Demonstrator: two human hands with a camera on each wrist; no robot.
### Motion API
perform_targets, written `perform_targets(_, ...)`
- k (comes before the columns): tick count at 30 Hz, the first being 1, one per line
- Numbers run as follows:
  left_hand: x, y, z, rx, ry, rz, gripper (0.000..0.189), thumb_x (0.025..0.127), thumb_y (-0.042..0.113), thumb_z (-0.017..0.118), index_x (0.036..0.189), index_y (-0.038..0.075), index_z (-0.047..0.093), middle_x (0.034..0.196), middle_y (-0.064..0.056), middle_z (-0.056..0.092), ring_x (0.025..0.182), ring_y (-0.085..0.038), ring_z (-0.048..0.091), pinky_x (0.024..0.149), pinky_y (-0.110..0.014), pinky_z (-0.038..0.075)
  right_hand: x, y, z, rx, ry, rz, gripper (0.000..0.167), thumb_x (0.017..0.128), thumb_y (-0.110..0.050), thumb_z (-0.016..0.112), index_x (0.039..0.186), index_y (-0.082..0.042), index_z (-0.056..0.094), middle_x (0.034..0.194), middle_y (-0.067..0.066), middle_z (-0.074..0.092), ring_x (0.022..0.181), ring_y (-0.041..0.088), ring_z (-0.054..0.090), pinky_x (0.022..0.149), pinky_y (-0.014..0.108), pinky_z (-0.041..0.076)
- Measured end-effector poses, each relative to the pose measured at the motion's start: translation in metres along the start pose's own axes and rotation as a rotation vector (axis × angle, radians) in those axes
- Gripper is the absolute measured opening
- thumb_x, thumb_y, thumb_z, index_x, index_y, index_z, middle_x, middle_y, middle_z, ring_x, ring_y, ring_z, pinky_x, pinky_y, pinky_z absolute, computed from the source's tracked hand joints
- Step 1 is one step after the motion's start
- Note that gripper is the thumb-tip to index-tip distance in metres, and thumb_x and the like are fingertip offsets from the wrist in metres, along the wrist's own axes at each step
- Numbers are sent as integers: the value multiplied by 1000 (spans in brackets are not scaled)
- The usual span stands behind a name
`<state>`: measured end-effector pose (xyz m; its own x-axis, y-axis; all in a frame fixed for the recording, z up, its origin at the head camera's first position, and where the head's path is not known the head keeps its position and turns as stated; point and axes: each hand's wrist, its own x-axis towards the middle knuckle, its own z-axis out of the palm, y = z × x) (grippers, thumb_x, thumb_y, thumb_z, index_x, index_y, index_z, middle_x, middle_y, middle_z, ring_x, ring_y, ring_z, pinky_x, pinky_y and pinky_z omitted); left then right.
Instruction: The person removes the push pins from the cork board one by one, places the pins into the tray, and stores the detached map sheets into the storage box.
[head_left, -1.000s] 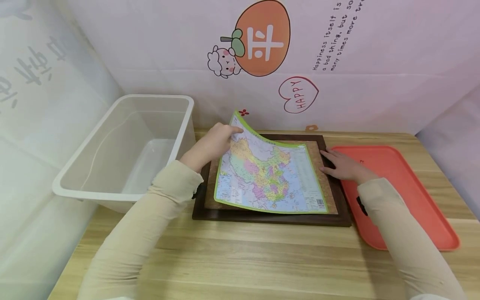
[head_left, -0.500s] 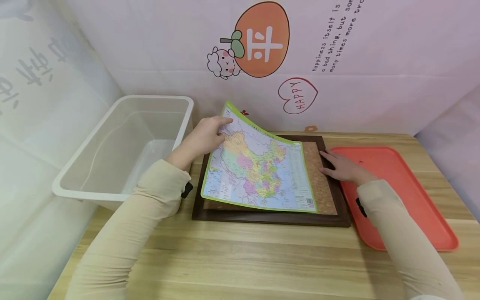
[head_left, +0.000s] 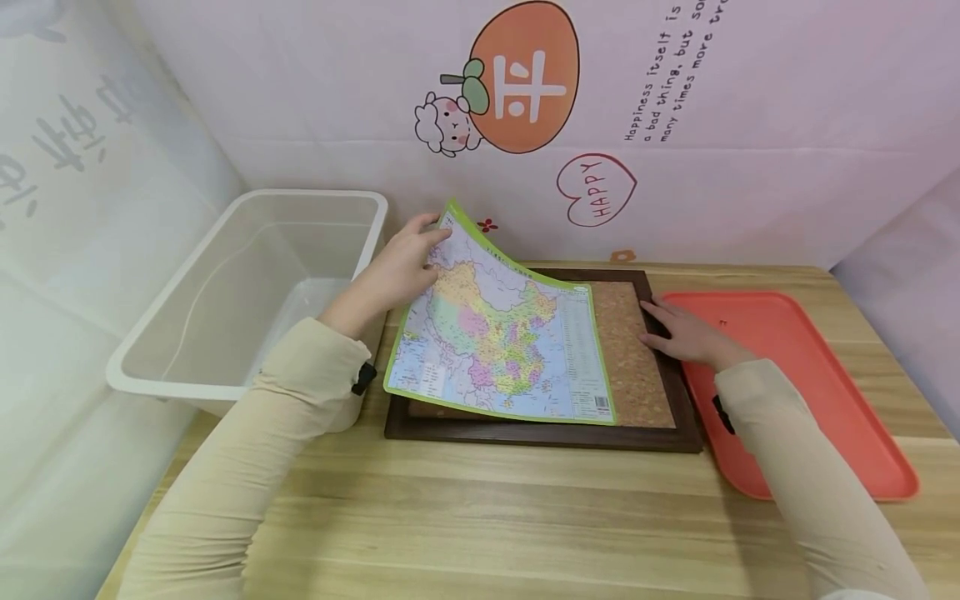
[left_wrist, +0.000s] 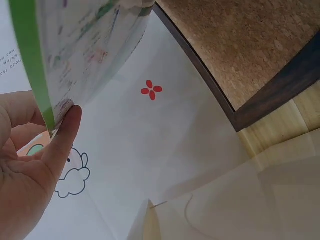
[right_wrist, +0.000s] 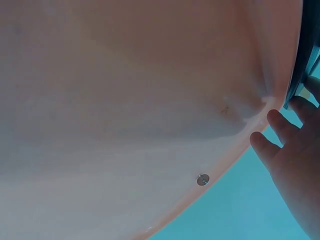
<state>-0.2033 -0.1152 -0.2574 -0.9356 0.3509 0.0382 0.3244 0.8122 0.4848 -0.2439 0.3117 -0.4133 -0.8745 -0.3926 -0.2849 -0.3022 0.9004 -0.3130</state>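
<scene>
My left hand [head_left: 403, 265] pinches the upper left corner of a map [head_left: 498, 350] between thumb and fingers. In the left wrist view the map's green-edged corner [left_wrist: 31, 55] sits between the thumb and fingertips. The held side is lifted and the sheet curves down towards a cork board [head_left: 633, 367] with a dark brown frame [head_left: 540, 433]. The map covers the board's left and middle. My right hand [head_left: 686, 333] rests on the frame's right edge, its fingers straight. In the right wrist view the right hand [right_wrist: 297, 150] lies by the board's dark edge.
A red tray [head_left: 817, 400] lies right of the board, with a small shiny round piece [right_wrist: 202, 179] on it. A deep white plastic tub [head_left: 225, 389] stands at the left, close to my left forearm. A printed cloth backdrop [head_left: 712, 208] hangs behind the wooden table [head_left: 480, 525].
My left hand has moved left with the map's corner, sliding the sheet left and uncovering more cork on the right. The right hand has stayed on the frame.
</scene>
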Motion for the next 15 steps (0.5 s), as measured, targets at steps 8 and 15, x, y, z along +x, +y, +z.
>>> perform_targets(8, -1, -5, 1, 4, 23, 21, 59, 87, -12, 48, 144, -6, 35, 155, -19, 27, 141, -35, 33, 115, -41, 33, -1, 0, -1, -3, 1, -3, 78, 99, -48, 43, 152, 2, 14, 154, 35, 8, 138, 57, 12, 109, 69, 18)
perform_targets(15, -3, -5, -5, -46, 126, 20, 63, 81, -20, 45, 142, -3, 41, 151, -16, 34, 139, -32, 37, 112, -38, 38, -2, 0, 0, 8, 7, -10, 78, 99, -47, 44, 152, 2, 14, 154, 35, 8, 138, 57, 13, 109, 69, 18)
